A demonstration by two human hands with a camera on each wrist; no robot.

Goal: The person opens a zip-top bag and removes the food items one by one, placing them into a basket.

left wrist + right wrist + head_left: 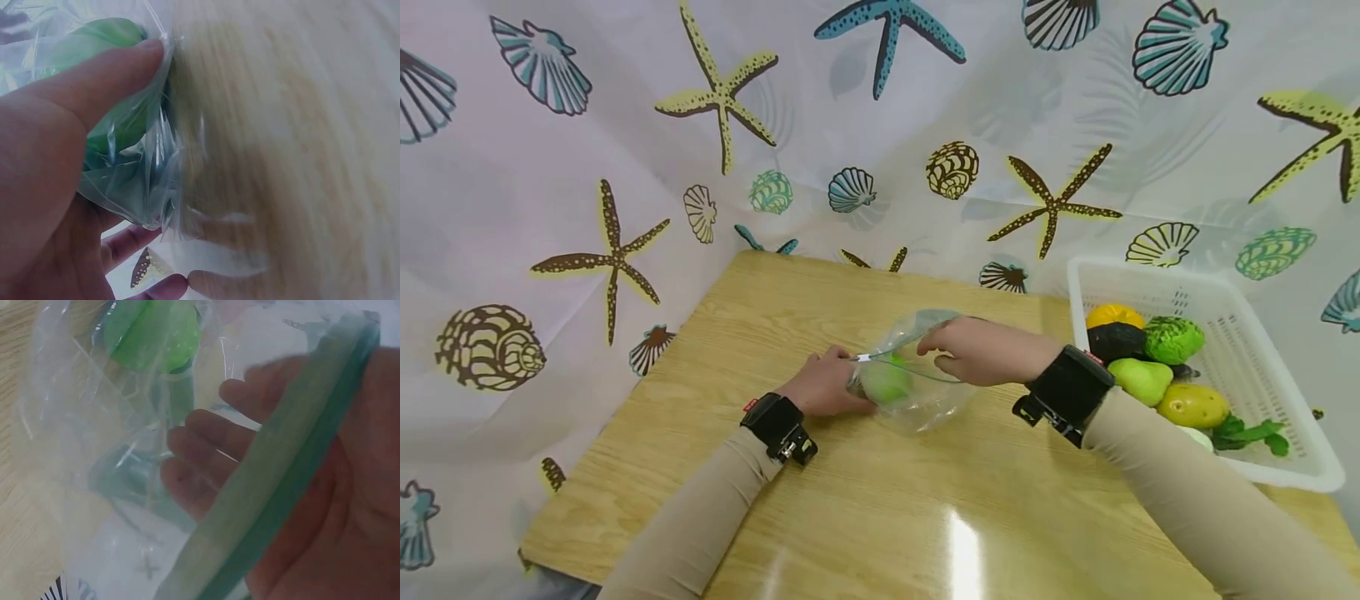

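Note:
A clear zip bag (928, 410) lies on the wooden table, its mouth edged by a green zip strip (275, 481). Inside it sits a smooth, bright green rounded object (887, 381), partly veiled by the creased film. My left hand (829, 385) grips the bag's left end, the thumb (103, 78) pressed along the film over the green object. At the bag's mouth is my right hand (983, 348), with its fingers (206, 447) loosely extended. In the right wrist view the zip strip crosses in front of its palm.
A white plastic basket (1285, 478) stands on the right, holding a green pear (1138, 382), a yellow potato-like piece (1193, 406), a dark piece (1114, 341), a bumpy green one (1174, 339) and others. A shell-and-starfish curtain (880, 125) hangs behind the table (850, 517).

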